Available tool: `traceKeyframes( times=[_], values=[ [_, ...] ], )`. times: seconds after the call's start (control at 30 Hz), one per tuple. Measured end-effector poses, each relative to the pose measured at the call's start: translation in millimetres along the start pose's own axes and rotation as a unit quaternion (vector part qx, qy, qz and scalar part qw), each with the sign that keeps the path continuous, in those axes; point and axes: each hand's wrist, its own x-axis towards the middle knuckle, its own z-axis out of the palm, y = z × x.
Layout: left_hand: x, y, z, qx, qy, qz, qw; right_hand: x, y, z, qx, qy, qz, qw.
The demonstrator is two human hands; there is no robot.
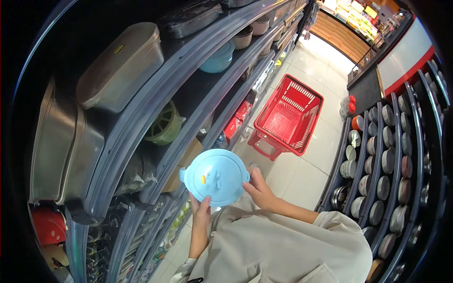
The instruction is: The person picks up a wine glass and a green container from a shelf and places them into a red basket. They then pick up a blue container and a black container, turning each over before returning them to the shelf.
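Between the two hands, a light-blue lidded pot [217,177] is facing lid-up toward the wearer, its side grips lying along a left-to-right line. On the right, the right hand [262,191] is gripping the rim beside one grip, its thumb pressing the edge; at the near left, the left hand [201,212] is holding the lower rim, its thumb on the edge and its other fingers mostly hiding underneath. Beyond them, a red basket [278,140] is standing on the floor, far and to the right, nearer the right hand, while the shelves [127,125] are running along the left.
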Motion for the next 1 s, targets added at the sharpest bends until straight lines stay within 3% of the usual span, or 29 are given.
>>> traceKeyframes(
  times=[0.07, 0.13, 0.23, 0.47, 0.53, 0.67, 1.0],
  values=[
    [3, -10, 3, 0.064, -0.002, 0.022, 0.998, 7, 2, -7, 0.020, 0.016, 0.016, 1.000],
    [7, -15, 12, 0.067, -0.006, 0.020, 0.998, 20, 5, -22, 0.002, -0.029, 0.143, 0.989],
    [16, -19, 35, 0.055, -0.007, 0.007, 0.998, 36, 4, -48, 0.023, -0.057, 0.207, 0.976],
    [58, -45, 88, 0.107, -0.044, -0.022, 0.993, 55, 24, -108, 0.160, 0.007, 0.200, 0.967],
    [71, -56, 102, 0.118, -0.056, -0.022, 0.991, 58, 31, -128, 0.270, 0.020, 0.243, 0.932],
    [95, -72, 134, 0.158, -0.080, -0.047, 0.983, 67, 61, -165, 0.382, 0.049, 0.214, 0.898],
    [145, -129, 179, 0.228, -0.061, -0.111, 0.965, 94, 109, -268, 0.301, 0.224, 0.171, 0.911]
  ],
)
